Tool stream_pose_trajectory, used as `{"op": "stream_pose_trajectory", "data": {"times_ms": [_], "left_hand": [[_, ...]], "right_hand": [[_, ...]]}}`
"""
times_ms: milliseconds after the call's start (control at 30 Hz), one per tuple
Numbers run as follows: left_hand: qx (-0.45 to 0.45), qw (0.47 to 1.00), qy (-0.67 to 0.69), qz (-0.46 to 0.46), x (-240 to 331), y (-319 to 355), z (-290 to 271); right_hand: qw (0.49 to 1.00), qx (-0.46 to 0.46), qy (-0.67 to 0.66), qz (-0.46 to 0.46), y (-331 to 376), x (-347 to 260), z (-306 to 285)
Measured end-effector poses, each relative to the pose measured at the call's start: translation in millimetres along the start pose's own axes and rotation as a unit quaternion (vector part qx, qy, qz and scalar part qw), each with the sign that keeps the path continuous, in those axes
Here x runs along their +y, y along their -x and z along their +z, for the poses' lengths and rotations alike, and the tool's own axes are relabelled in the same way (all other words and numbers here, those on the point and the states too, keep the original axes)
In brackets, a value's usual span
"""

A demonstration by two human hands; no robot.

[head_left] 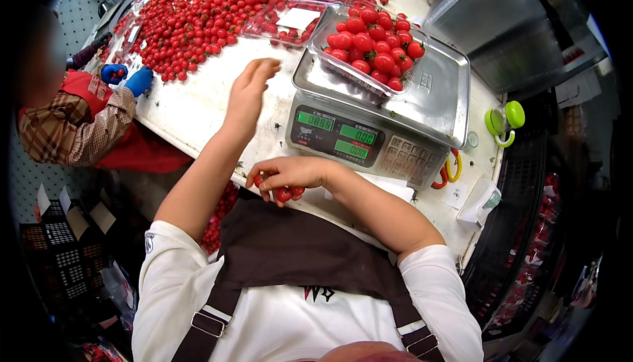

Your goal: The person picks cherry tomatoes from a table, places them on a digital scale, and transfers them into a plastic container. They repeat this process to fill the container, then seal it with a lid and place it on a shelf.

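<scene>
My right hand [297,172] is curled around several cherry tomatoes [285,194] close to my apron at the table's near edge. Over the white table, left of the scale, my left hand [249,95] is raised with its fingers stretched out and nothing seen in it. A clear plastic tub [330,65] heaped with cherry tomatoes [376,42] stands on the steel pan of a digital scale [369,131], whose display is lit green. Just beyond my left hand lies another clear container [264,27] with a white label.
A large pile of cherry tomatoes [204,6] covers the far table. At left, a co-worker's blue-gloved hand [138,82] is near the pile. Scissors [452,167], a green-lidded jar [506,118] and papers [455,194] lie right of the scale. Black crates [66,237] stand at lower left.
</scene>
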State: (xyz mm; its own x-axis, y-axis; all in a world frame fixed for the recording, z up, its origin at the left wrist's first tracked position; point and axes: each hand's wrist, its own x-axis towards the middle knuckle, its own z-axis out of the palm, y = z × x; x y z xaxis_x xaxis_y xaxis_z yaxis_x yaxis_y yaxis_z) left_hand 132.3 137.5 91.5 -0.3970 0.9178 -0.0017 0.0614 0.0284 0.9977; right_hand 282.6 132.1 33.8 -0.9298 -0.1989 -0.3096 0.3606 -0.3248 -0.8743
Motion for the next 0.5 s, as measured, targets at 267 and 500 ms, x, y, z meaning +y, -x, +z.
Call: {"op": "stream_pose_trajectory", "data": {"times_ms": [267,500], "left_hand": [[0.058,0.955,0.138,-0.256,-76.6,103.6,-61.5],[-0.126,0.818,0.371,-0.42,-67.5,131.8,-17.4]], "right_hand": [[0.962,0.217,-0.093,-0.136,-2.8,-1.3,13.0],[0.897,0.344,0.106,-0.256,-13.7,14.8,19.2]]}}
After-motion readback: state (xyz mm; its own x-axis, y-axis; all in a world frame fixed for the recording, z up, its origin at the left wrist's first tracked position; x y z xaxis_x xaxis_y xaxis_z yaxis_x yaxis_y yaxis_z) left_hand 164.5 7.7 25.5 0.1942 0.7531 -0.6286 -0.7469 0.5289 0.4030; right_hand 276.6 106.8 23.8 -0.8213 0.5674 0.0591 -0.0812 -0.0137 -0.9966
